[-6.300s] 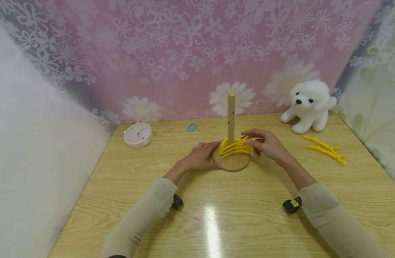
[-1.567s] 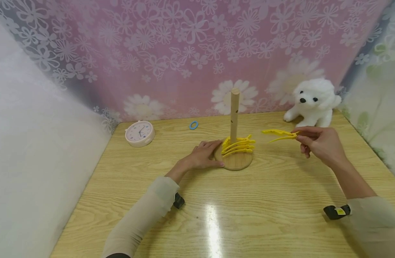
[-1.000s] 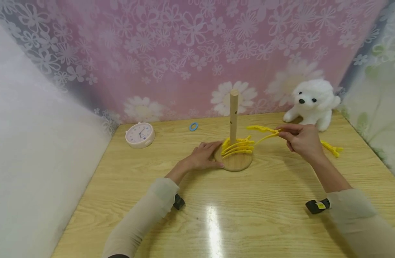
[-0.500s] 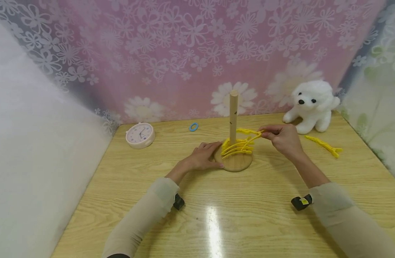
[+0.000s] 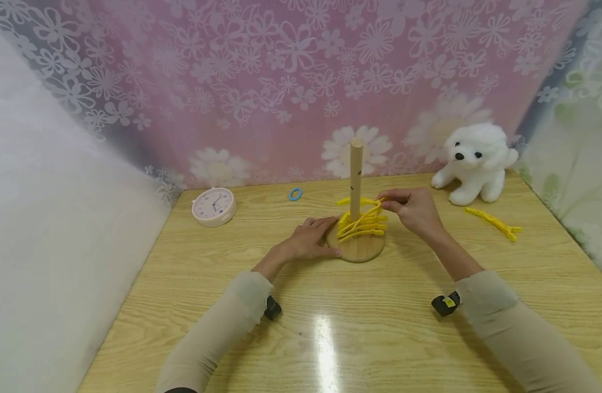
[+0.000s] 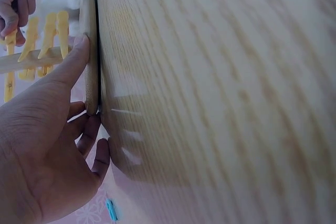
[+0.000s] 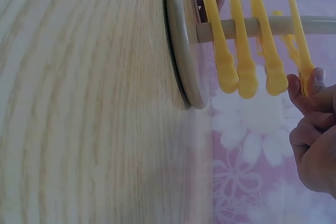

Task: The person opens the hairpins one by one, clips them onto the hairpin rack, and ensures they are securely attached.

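In the head view, an upright wooden post (image 5: pixel 356 174) rises from a round wooden base (image 5: pixel 359 252). Three yellow hair clips (image 7: pixel 244 51) are clipped on the lower post, stacked one above another, as the right wrist view shows. My right hand (image 5: pixel 416 213) pinches a fourth yellow hair clip (image 7: pixel 297 30) at its handle end. That clip's long arms are spread around the post, above the stack. My left hand (image 5: pixel 308 238) holds the base by its left rim, with the thumb (image 6: pixel 79 53) against its top and the other fingers at its edge.
Another yellow hair clip (image 5: pixel 492 222) lies on the table at the right, in front of a white plush dog (image 5: pixel 477 164). A pale pink clock (image 5: pixel 214 207) and a small blue ring (image 5: pixel 295 194) lie toward the back left. A floral curtain hangs behind.
My right hand has picked up a yellow hair clip from the right side and brought it leftward, its spread arms passing around the post. My left hand has stayed at the base.
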Demonstrator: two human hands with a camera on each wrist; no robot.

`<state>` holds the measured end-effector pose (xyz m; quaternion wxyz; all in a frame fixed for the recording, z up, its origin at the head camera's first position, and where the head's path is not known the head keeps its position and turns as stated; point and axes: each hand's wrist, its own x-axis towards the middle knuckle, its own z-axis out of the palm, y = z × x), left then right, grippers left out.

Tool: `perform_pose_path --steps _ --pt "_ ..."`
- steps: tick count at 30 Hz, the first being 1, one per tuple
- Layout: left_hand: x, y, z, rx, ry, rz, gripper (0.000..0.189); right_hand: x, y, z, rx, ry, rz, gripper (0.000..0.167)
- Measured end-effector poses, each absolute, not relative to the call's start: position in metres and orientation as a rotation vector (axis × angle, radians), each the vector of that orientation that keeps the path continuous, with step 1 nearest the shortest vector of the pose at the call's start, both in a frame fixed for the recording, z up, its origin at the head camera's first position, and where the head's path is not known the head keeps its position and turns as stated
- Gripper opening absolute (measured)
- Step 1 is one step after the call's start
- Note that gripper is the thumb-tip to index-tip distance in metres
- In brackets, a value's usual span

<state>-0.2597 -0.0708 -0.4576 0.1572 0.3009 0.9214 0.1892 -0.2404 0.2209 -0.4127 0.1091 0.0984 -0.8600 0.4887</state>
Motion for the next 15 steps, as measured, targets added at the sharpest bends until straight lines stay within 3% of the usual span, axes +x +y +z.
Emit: perform_pose_path --steps 15 --pt "-0.2602 -0.0715 -0.4586 0.864 2.641 0.539 0.098 -0.2392 0.2195 -0.4151 0.321 -2.556 1.432 0.018"
